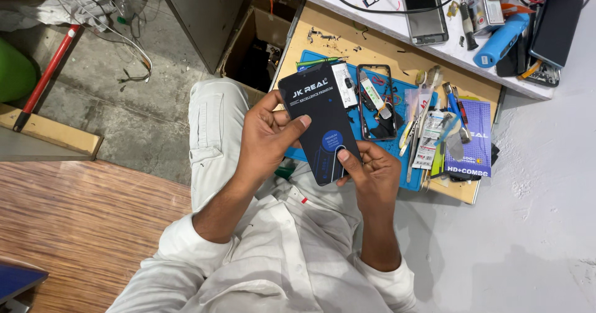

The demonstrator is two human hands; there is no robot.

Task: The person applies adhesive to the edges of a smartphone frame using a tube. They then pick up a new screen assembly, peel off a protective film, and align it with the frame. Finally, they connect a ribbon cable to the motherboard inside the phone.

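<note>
I hold a flat black rectangular phone-screen panel (323,124) in both hands, above my lap and just in front of the near edge of the wooden worktop (347,40). Its dark face carries white lettering near the far end and a round blue sticker (332,141) toward the near end. My left hand (267,136) has its grip closed on the panel's left long edge, thumb lying across the face, fingers curled behind. My right hand (372,173) grips the near right corner, thumb tip pressed on the face just beside the blue sticker.

Beyond the panel, on the blue rubber work mat (406,93), lies an opened black phone frame (377,102) with a white strip inside. To its right sits a cluster of clear narrow packets and tweezers (428,117), then a purple rectangular package (470,139) with white print, at the worktop's right end. Farther off, on the white shelf (397,21), rest a grey phone with a bare screen (424,15) and a blue cylindrical tool (501,40).
</note>
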